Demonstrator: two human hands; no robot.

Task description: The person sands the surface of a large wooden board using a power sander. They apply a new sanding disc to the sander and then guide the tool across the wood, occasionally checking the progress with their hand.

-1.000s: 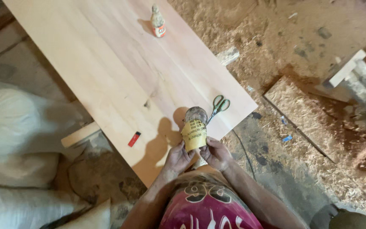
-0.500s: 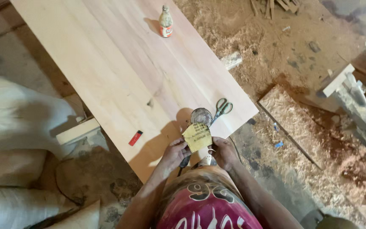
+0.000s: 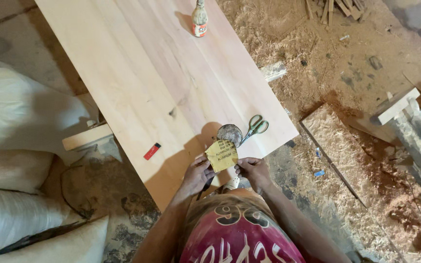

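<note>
Your left hand [image 3: 197, 174] and right hand [image 3: 252, 170] both pinch a yellow sheet of sandpaper [image 3: 221, 155], held just above the near end of the wooden board [image 3: 152, 83]. Just beyond it lie a round disc [image 3: 229, 132] and green-handled scissors [image 3: 255, 126]; a bottle [image 3: 200, 19] stands far up the board.

The top of the bottle [image 3: 200, 19] is cut off by the picture's edge; the far end of the tabletop [image 3: 137, 63] runs out of view too; the yellow paper [image 3: 221, 155] hides the fingertips of the left hand [image 3: 197, 174] and the right hand [image 3: 253, 171]; the paper's face is too small to make out.
</note>
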